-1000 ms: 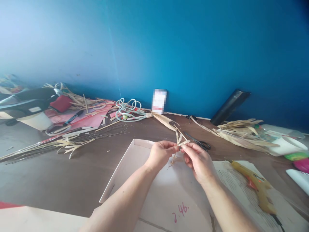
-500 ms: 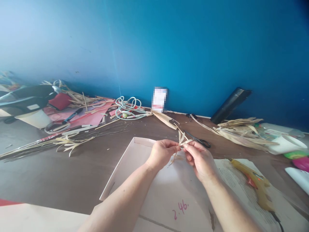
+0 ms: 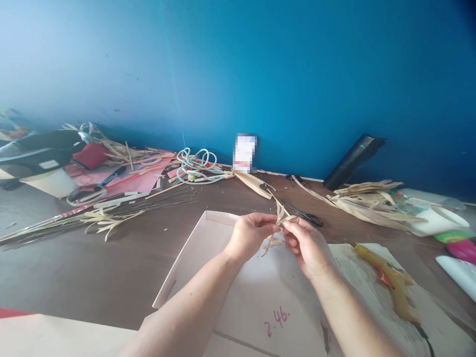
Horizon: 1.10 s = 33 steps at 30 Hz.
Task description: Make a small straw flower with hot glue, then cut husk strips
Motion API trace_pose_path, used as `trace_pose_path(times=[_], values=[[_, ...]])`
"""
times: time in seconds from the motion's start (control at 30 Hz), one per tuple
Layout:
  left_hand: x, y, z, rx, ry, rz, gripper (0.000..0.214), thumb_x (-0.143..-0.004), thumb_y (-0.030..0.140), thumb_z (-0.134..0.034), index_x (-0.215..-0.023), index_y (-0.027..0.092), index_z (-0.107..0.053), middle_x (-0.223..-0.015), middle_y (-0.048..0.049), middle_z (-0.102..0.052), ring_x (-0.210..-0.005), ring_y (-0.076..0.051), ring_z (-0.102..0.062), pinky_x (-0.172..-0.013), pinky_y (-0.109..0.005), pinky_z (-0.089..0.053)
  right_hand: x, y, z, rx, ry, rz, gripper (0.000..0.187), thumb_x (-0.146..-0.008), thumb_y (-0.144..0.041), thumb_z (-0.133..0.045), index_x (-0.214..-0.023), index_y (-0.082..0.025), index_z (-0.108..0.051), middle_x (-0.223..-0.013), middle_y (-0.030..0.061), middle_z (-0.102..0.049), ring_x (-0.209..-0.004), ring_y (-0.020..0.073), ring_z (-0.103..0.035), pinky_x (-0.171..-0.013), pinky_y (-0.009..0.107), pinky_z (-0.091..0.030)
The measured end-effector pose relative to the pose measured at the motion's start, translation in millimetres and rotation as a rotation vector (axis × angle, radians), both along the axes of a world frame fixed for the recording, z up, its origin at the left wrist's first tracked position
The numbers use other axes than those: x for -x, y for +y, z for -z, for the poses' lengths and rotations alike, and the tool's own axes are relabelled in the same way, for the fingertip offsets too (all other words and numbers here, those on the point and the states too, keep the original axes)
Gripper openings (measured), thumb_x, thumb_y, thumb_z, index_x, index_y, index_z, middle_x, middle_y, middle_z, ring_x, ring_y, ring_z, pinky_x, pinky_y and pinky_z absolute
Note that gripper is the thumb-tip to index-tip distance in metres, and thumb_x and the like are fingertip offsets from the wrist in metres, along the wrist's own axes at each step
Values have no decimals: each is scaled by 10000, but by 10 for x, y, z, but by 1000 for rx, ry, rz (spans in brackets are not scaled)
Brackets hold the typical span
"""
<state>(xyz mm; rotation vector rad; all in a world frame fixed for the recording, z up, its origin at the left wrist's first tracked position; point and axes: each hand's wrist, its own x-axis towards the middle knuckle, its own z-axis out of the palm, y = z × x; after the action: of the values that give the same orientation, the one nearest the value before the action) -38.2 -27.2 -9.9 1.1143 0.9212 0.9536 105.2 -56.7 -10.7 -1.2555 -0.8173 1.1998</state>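
Observation:
Between my two hands is a small bundle of pale dried husk strips (image 3: 281, 215), its thin ends splayed upward and a thin stem hanging below. My left hand (image 3: 253, 233) pinches it from the left, thumb against fingers. From the right, my right hand (image 3: 305, 243) pinches the same bundle, with the other fingers curled under. Both hands are above a shallow white cardboard box lid (image 3: 193, 263). Loose husk scraps (image 3: 273, 243) lie in the lid below the fingers. Just beyond my right hand rest black-handled scissors (image 3: 314, 219).
A yellow glue gun (image 3: 396, 282) lies on a printed sheet (image 3: 351, 267) at right. Dried husks (image 3: 372, 206) and a white cup (image 3: 441, 221) stand behind it. A coiled pale cable (image 3: 197, 166), thin wires (image 3: 148, 210) and a black tube (image 3: 353, 161) lie near the blue wall.
The husk strips have turned slightly between my fingertips. Both hands keep their pinch in nearly the same place, and the view has shifted very little.

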Motion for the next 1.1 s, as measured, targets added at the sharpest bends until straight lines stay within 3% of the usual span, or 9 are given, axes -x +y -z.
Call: trace_pose_path(times=[1.1], values=[[0,-7,13,-36,147,14,198,-672,307,-703,-823,183,-735,-710,-5,-655,-629,-97,-511,-590,-211,-404,-24,-16,8,-53,-125,6,224,-734,-300,-696,-605,-179,-557,-587,-45,-478,-476,62,-335,-412,196,-217]])
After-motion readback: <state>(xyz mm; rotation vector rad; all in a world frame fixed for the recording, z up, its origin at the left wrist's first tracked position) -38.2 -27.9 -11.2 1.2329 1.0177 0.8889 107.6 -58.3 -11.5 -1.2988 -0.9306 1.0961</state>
